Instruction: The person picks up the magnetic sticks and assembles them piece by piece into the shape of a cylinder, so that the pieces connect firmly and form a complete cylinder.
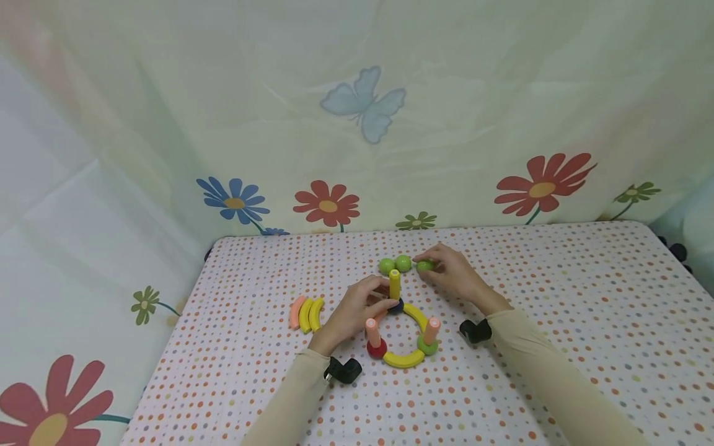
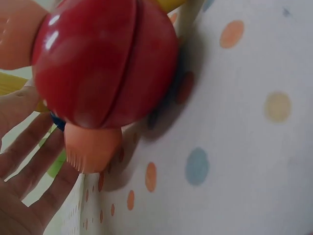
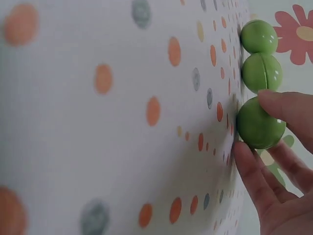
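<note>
- The right hand [image 1: 454, 272] pinches the held ball [image 3: 260, 123], thumb laid over it and fingertips under its near side, close by the cloth [image 1: 234, 371]; round and green, it ends a rough left-to-right row with two spare balls [image 1: 403, 263].
- The left hand [image 1: 357, 306] reaches in from the left, its thumb at the navy ball [image 1: 397, 307] and the foot of the yellow rod [image 1: 395, 285]; fingers hide the contact, so I cannot tell whether it pinches or merely steadies.
- The ring [image 1: 409, 358] lies flat between the forearms, navy ball farthest from the person, red ball [image 1: 376, 350] near left, green ball [image 1: 426, 345] near right.
- The yellow rod stands upright on the navy ball; the pink rods [image 1: 432, 331] also point up, one each from the red and green balls.
- The near arc [image 1: 399, 361] runs left to right, bowed toward the person; the right arc [image 1: 417, 316] bows outward from navy to green; the pink arc [image 2: 93, 147] leaves the red ball toward the navy one.
- Left of the left hand, three spare arcs [image 1: 305, 314] lie side by side, long axes away from the person, bowed left.
- Behind the row, a strip of cloth reaches the far edge; right of the right hand, a broad stretch runs to the right edge.
</note>
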`<act>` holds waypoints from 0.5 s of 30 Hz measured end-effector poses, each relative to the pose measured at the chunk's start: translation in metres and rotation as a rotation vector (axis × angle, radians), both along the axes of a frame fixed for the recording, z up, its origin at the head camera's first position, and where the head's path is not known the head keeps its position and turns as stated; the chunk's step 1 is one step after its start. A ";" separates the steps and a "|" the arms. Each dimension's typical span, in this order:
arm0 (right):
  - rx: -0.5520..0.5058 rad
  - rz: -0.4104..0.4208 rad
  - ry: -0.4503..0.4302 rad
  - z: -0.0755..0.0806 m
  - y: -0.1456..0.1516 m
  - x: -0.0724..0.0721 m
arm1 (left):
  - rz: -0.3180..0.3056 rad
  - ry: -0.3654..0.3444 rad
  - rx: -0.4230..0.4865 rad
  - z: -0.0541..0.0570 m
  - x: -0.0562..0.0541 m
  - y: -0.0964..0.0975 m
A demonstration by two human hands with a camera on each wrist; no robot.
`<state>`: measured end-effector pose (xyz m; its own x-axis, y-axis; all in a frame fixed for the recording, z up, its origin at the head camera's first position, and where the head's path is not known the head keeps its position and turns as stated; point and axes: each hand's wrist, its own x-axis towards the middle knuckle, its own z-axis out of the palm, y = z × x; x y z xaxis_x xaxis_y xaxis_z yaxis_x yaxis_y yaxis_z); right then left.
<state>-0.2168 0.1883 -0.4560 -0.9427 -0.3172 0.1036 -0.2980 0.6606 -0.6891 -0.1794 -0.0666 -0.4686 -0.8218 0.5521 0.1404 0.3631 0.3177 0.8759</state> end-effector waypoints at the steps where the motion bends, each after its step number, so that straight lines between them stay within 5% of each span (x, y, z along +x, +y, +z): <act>1: 0.002 -0.004 -0.004 0.001 0.001 0.001 | -0.002 0.003 0.003 0.000 0.000 0.000; 15: 0.029 0.004 -0.080 0.009 0.009 0.012 | 0.019 -0.021 -0.038 -0.001 0.003 -0.002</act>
